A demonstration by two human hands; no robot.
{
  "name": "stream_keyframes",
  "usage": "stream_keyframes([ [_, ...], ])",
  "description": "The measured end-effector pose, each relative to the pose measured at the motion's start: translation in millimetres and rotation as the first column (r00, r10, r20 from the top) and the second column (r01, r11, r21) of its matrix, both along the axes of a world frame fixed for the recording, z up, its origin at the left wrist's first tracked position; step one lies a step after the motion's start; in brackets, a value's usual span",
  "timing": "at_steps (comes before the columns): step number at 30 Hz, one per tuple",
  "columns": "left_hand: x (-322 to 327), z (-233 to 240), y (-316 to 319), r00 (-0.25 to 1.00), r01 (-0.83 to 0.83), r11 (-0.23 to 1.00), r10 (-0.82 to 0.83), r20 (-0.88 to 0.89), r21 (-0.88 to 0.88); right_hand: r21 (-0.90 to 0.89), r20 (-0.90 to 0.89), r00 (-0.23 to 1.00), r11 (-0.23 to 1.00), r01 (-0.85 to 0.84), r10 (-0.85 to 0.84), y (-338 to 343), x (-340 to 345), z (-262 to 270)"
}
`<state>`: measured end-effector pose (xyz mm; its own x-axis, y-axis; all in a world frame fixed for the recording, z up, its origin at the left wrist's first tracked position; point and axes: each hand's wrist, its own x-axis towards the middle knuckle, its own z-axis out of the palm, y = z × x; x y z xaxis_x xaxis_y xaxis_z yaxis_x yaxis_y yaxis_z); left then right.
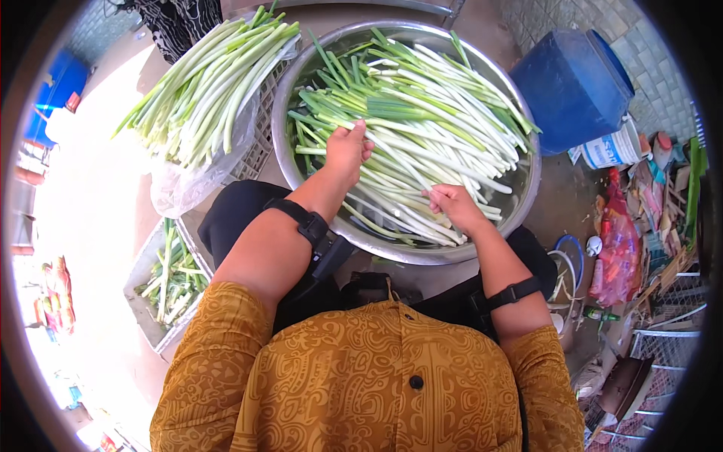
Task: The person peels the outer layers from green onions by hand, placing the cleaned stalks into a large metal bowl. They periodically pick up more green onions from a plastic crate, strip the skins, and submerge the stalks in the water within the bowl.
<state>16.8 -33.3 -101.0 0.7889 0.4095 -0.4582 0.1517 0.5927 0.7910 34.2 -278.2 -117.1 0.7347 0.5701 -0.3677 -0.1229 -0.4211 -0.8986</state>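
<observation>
A large round metal basin (281, 141) in front of me holds many long green onions (429, 113) lying in water. Over the basin's left part, my left hand (348, 151) is closed on the greener part of one green onion stalk (395, 155). The stalk slants down to the right, and the fingers of my right hand (450, 204) pinch its white end. A further pile of green onions (212, 85) lies on clear plastic, on a plastic crate (261, 130) left of the basin.
A pale box (189, 248) with onion trimmings (172, 282) stands at the lower left. To the right are a blue plastic barrel (570, 93), a white bucket (613, 148) and a red net bag of bottles and cans (618, 248). Patterned dark fabric (183, 22) shows at the top left.
</observation>
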Motion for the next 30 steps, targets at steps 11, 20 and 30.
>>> stream_keyframes([
  [11,2.6,1.3,23.9,0.988,-0.085,0.994,0.094,0.124,-0.072,0.002,-0.001,0.998,0.998,-0.070,0.070,-13.5,1.9,-4.4],
  [20,-9.5,-24.3,41.5,0.967,0.092,0.843,0.052,-0.251,0.530,-0.179,0.390,0.906,0.979,-0.100,0.164,20.9,-14.7,-15.0],
  [30,-14.4,16.6,20.9,1.000,0.022,0.852,-0.016,-0.017,0.523,-0.698,0.395,0.744,0.702,-0.138,0.539,51.2,-39.3,-65.0],
])
